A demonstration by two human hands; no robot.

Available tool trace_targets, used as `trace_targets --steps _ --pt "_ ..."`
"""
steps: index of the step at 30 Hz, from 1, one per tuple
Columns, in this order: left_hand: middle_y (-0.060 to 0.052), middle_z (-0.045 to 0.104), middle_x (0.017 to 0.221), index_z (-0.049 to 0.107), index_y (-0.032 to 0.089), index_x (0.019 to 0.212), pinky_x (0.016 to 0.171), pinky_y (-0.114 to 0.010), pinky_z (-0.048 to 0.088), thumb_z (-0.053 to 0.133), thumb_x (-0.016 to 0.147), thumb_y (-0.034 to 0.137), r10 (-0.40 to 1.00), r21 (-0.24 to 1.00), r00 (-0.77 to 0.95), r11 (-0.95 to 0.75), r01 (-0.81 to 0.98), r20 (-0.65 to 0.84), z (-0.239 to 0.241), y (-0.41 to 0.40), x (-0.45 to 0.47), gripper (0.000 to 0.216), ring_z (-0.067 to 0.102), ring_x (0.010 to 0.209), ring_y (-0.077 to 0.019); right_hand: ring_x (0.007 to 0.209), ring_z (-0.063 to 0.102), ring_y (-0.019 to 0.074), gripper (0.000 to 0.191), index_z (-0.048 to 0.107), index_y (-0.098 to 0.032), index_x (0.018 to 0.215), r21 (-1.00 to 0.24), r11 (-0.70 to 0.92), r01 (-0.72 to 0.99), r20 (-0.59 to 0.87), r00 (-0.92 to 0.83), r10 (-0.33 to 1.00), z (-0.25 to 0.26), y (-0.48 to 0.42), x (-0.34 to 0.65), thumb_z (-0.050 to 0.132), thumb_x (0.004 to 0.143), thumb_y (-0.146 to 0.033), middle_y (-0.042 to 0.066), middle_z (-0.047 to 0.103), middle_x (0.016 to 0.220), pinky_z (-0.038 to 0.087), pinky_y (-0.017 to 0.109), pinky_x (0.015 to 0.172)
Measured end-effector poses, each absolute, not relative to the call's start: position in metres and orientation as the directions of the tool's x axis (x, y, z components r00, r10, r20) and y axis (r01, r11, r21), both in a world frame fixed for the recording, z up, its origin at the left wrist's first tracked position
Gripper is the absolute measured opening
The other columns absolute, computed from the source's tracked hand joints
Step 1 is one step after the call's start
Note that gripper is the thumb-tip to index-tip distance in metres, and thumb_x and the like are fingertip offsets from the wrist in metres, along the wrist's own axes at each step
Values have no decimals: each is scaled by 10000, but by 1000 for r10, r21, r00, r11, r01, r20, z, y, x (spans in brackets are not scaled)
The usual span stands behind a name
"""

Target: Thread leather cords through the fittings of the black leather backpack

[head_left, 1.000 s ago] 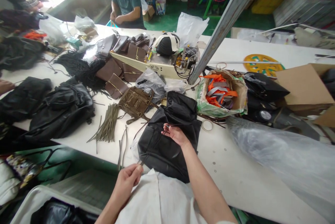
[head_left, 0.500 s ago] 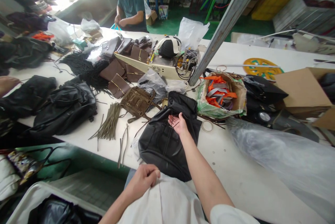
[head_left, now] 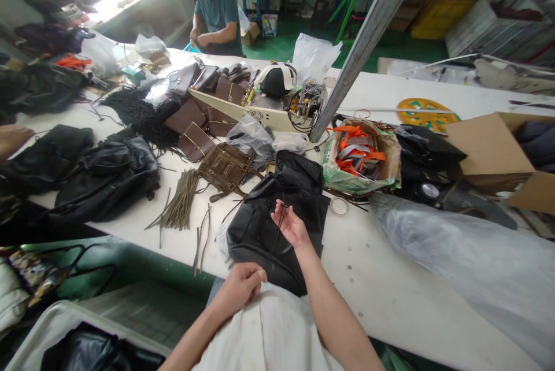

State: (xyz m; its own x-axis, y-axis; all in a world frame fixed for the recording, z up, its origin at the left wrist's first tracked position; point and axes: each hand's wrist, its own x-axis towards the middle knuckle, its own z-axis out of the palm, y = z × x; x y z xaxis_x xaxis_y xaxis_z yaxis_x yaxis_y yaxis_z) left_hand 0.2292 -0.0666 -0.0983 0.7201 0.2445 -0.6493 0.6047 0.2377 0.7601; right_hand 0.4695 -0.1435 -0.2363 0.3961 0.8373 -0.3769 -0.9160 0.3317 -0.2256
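Observation:
A black backpack (head_left: 255,229) lies on the white table right in front of me, its flap folded away to the far side. My right hand (head_left: 292,226) is palm up over the bag's middle, fingers curled, with thin black cords (head_left: 281,223) running across them. Close to my body, at the near edge of the bag, my left hand (head_left: 243,285) is closed, thumb against the fingers; whatever is in it, if anything, is hidden. Left of the backpack rest an olive-brown bag (head_left: 225,169) and a bundle of olive straps (head_left: 178,203).
A sack of orange and grey strips (head_left: 362,157) stands right of the backpack, beside a plastic sheet (head_left: 455,255). Behind are a machine (head_left: 264,114) and a slanting metal post (head_left: 355,47). More black bags (head_left: 113,177) lie left. A co-worker (head_left: 219,13) is across the table.
My right hand has drawn slightly back toward me, its fingers curling more with the cords across them. My left hand stays closed near my body.

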Motion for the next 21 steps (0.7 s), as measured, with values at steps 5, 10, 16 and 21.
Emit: trace_targets --steps 5,10,16,21 --pt "20 556 580 710 141 813 549 -273 263 590 908 459 313 758 695 167 631 -648 -101 -64 218 353 399 534 -123 1083 751 158 319 704 -156 1365 -136 388 -911 -381 410 829 -242 -141 464 624 1115 -338 55 807 1154 600 371 1141" --pt "17 558 555 716 148 802 545 -284 264 560 878 430 331 741 682 90 665 -652 -105 -66 214 331 396 514 -130 1052 754 159 317 714 -178 1340 -148 405 -902 -382 430 818 -243 -142 461 734 1061 -326 49 807 1150 633 397 1099" --pt "10 554 534 691 158 767 543 -292 258 555 836 435 310 740 688 85 667 -656 -106 -70 215 317 393 506 -138 938 727 139 327 743 -167 1251 -158 441 -884 -342 468 815 -244 -136 453 833 992 -345 21 769 1016 643 366 1062" --pt "-10 584 533 674 164 710 576 -296 294 565 843 398 345 746 691 41 665 -635 -107 -68 204 290 416 522 -141 904 721 134 247 764 -156 1178 -186 501 -845 -390 531 752 -248 -133 459 834 986 -295 24 752 967 652 330 1040"
